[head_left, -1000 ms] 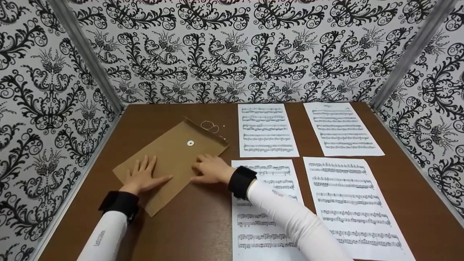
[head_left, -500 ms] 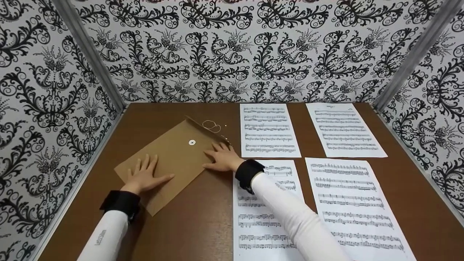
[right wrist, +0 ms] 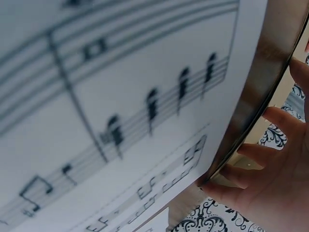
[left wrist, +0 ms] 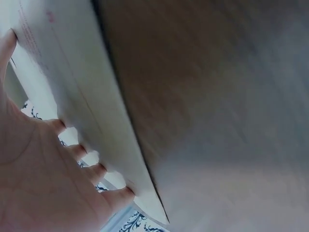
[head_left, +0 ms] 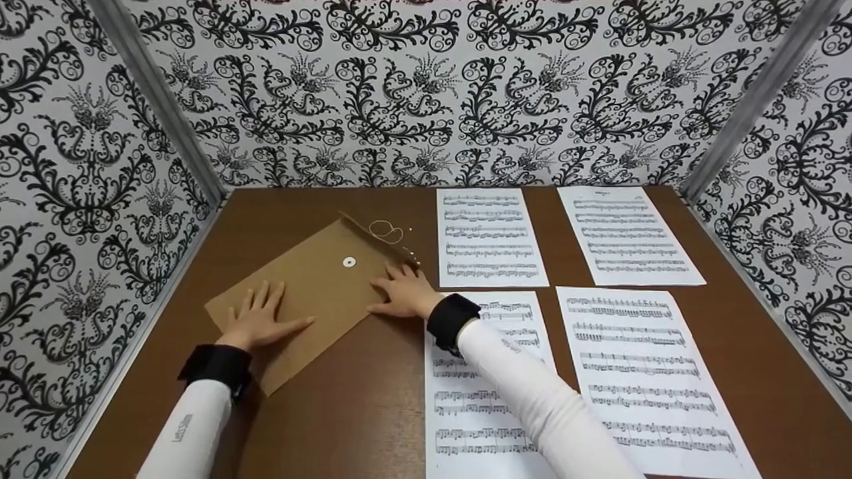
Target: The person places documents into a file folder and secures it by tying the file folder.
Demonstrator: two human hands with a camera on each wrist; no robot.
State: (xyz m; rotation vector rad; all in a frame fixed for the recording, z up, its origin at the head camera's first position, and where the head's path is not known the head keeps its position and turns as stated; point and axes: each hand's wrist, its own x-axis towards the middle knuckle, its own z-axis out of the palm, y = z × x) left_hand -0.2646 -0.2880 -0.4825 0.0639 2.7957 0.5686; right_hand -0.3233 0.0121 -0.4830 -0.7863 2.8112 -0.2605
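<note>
A brown paper envelope [head_left: 313, 286] lies slanted on the table, a white button disc [head_left: 349, 262] on its face. At its far right end the flap edge stands slightly raised, and a thin looped string [head_left: 386, 231] lies beyond it. My left hand [head_left: 256, 322] rests on the envelope's near left part with fingers spread. In the left wrist view, the left fingertips [left wrist: 126, 193] press on the envelope's surface. My right hand [head_left: 405, 293] lies on the right edge close to the flap, fingers spread and extended, also seen at the envelope's edge in the right wrist view.
Several sheets of printed music lie on the right of the brown table [head_left: 353, 426]: a far middle sheet [head_left: 492, 239], a far right sheet [head_left: 629, 236], a near right sheet [head_left: 645, 372] and a near middle sheet [head_left: 466, 412] under my right forearm. Patterned walls enclose the table.
My right hand has slid along the envelope's right edge, away from me toward the flap, and its fingers have spread out. The left hand has stayed in place on the envelope.
</note>
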